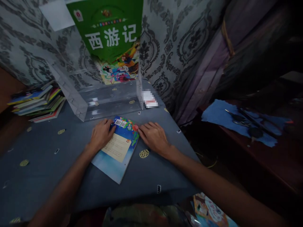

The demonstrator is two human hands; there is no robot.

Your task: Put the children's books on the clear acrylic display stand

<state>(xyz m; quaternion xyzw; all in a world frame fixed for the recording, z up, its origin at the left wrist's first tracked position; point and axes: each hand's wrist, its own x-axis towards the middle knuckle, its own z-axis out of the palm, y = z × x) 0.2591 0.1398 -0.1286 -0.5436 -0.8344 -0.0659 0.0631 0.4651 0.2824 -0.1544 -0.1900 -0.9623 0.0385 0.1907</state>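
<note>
A blue children's book (pixel 118 151) lies back cover up on the grey-blue tablecloth (pixel 47 170). My left hand (pixel 101 134) rests on the book's upper left corner, fingers curled over its edge. My right hand (pixel 153 136) lies flat at the book's upper right corner, fingertips touching it. Just beyond the hands stands a clear plastic stand (pixel 104 97) holding an upright green book (pixel 111 34) with white characters.
A stack of thin books (pixel 39 102) lies at the back left against the patterned wall. A curtain (pixel 213 63) hangs to the right. A dark wooden surface with a blue cloth (pixel 236 121) is further right. More colourful books (pixel 208 211) show at the bottom edge.
</note>
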